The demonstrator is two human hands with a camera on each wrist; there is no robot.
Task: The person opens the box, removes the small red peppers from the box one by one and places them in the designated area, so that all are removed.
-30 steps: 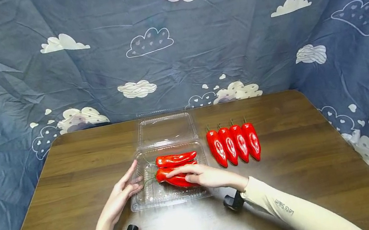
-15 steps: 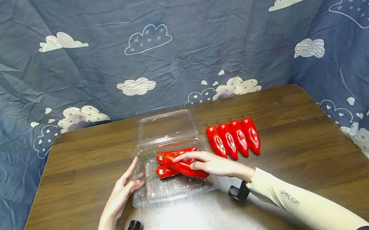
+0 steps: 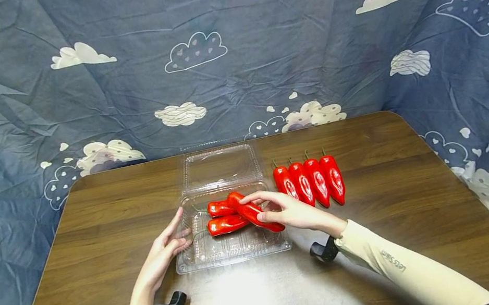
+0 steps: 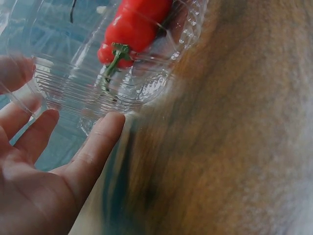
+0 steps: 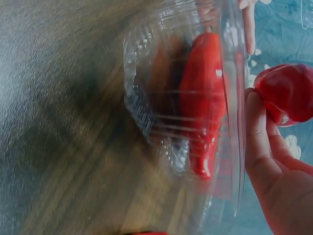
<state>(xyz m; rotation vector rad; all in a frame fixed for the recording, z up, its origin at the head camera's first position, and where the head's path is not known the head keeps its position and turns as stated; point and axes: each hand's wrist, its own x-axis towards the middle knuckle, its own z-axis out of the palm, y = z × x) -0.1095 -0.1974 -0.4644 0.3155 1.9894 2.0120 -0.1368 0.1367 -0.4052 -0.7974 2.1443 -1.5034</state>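
"Any writing?"
"On the right sleeve [image 3: 414,274], perhaps 'Lets' something; too small to be sure."
"And the held pepper [image 3: 248,211]?"
"Above the clear tray [image 3: 234,262], toward three o'clock, long axis from ten to four, across two lying peppers [image 3: 227,225]."
"Grips?"
"Right hand [image 3: 289,213] pinches it; left hand [image 3: 161,254], grip wide, is at the tray's nine o'clock wall."

The right wrist view's edge cuts off the held red pepper [image 5: 288,90]

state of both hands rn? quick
Left hand: open, fingertips at the side of the clear rectangular plastic container.
Right hand: closed, holding a long glossy red pepper.
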